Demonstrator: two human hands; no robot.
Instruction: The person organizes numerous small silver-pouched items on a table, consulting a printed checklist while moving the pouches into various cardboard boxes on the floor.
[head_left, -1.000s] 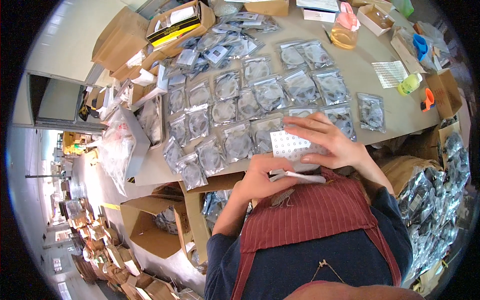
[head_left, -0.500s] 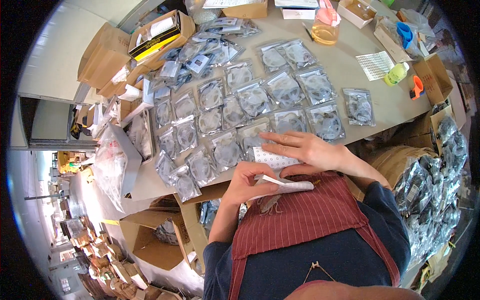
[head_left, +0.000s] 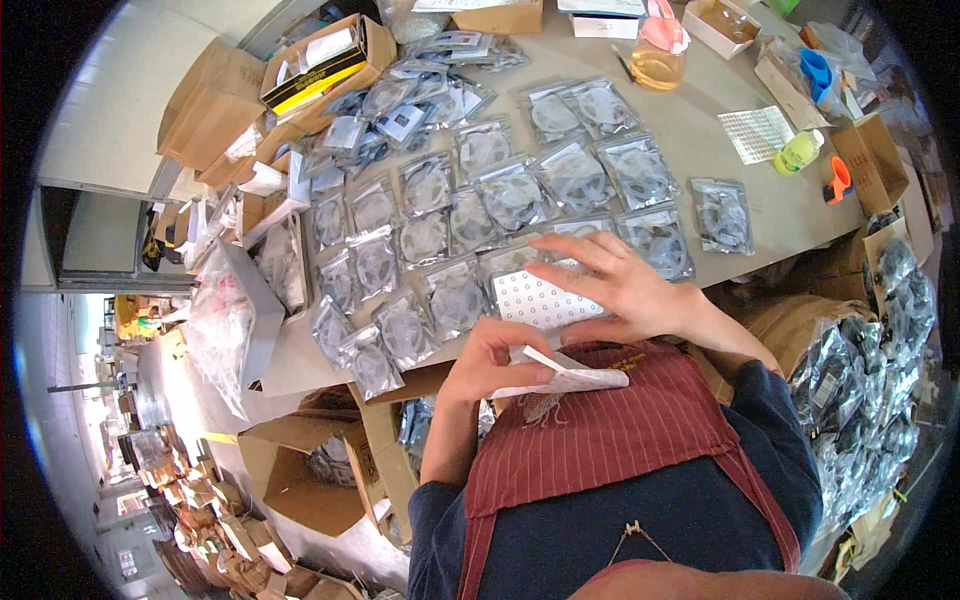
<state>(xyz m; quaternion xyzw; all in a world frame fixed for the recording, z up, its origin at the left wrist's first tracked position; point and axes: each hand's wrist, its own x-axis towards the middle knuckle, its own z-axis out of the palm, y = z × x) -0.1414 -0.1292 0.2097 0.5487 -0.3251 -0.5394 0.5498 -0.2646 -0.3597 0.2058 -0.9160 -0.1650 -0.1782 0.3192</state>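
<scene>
My left hand (head_left: 490, 362), closed in a pinch, grips a folded white sheet (head_left: 565, 380) in front of my apron. Just beyond it, a white sheet printed with rows of small dark marks (head_left: 540, 302) lies over the nearest bags at the table edge. Above its right part is my right hand (head_left: 635, 290), fingers stretched out and apart, thumb near the sheet's lower edge. Whether the two white pieces join behind my left hand cannot be made out. Clear zip bags (head_left: 455, 297) with grey ring-shaped parts lie in rows on the table, some partly hidden by my right hand.
One bag (head_left: 721, 216) lies apart at the right, near a label sheet (head_left: 756, 134), a green bottle (head_left: 799, 152) and an orange tool (head_left: 838, 180). A pink-lidded jug (head_left: 659, 62) stands at the back. Piled bags (head_left: 400, 120) and cartons (head_left: 213, 105) crowd the left.
My right hand's fingers have lifted and spread, and more of the printed sheet now shows. My left hand keeps its pinch in almost the same place.
</scene>
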